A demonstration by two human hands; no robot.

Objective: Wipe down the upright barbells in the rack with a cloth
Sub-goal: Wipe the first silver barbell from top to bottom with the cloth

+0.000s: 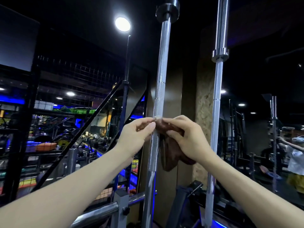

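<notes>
Two silver barbells stand upright in front of me. The nearer barbell rises through the middle of the view, and a second barbell stands to its right. A brown cloth hangs against the nearer barbell at mid height. My left hand pinches the cloth's top edge on the bar's left side. On the bar's right side, my right hand grips the bunched cloth, whose lower part dangles below my fingers.
A chrome rail runs low across the front with a grey post. Black diagonal frames and wire mesh fill the left. A person stands at the far right edge, near another upright bar.
</notes>
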